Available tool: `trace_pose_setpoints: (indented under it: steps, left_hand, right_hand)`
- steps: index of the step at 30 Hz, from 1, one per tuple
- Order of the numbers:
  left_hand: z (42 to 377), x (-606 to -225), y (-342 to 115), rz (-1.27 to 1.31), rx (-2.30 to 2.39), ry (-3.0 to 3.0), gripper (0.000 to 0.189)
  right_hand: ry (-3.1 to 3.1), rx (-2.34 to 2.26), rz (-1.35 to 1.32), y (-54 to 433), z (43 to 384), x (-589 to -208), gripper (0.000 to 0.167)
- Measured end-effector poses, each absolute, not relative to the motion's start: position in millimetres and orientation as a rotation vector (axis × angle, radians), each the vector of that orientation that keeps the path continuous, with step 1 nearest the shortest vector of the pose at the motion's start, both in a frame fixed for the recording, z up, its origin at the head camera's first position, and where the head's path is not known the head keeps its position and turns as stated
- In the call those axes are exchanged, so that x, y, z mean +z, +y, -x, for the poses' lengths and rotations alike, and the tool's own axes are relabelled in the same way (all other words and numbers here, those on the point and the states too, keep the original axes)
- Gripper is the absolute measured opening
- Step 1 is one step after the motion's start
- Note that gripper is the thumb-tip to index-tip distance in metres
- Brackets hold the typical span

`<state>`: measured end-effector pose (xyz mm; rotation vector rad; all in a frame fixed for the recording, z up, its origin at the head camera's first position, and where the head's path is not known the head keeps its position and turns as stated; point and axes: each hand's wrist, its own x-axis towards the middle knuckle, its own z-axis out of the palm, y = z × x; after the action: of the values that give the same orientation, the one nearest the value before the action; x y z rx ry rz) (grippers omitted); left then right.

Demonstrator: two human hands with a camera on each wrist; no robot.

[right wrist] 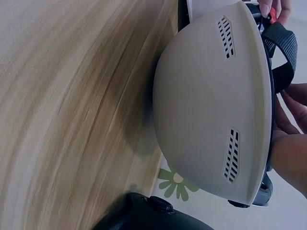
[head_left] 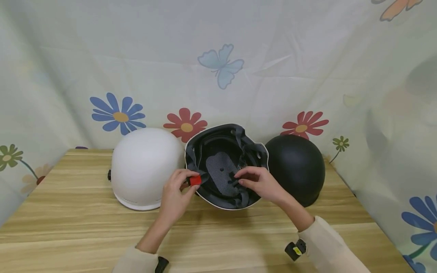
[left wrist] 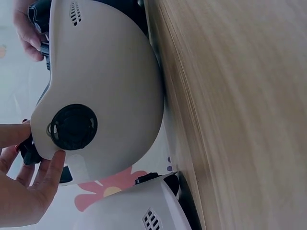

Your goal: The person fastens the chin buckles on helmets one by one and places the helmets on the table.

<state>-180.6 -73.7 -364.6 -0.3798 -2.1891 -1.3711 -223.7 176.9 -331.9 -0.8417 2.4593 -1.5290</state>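
An upturned white helmet (head_left: 222,167) with a black lining and a grey patterned pad lies on the table, its opening facing me. My left hand (head_left: 175,195) pinches the red buckle (head_left: 195,180) of its chin strap at the left rim. In the left wrist view, the fingers of that hand reach near a round black disc (left wrist: 74,127) on the white shell. My right hand (head_left: 263,184) pinches a small black clip (head_left: 233,179) on the other strap, over the opening. A loop of black webbing (right wrist: 283,55) shows beside that hand in the right wrist view.
A second white helmet (head_left: 146,167) stands dome-up close on the left. On the right, a black helmet (head_left: 297,170) also rests dome-up, partly behind the middle one. All are on a wooden table (head_left: 85,231), backed by a floral curtain (head_left: 266,76).
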Motion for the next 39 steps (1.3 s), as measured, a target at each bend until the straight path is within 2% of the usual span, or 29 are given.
trace_pose_setpoints:
  steps: [15,24,30,39]
  left_hand:
    - [186,-358,-71,0.427,-1.322,-2.191,0.029]
    - [190,-349,-74,0.433,-1.348,-2.234,0.029]
    - [191,-345,-76,0.452,-1.316,-2.248,0.029]
    - [192,-336,-74,0.509,-1.238,-2.226,0.029]
  right_hand:
    - [2.539,-1.46,0.82,182,226,-332,0.03]
    - [2.687,-1.383,0.758,189,225,-324,0.03]
    - [2.726,-1.414,0.791,192,226,-318,0.035]
    - [2.763,-1.361,0.824,195,227,-312,0.033]
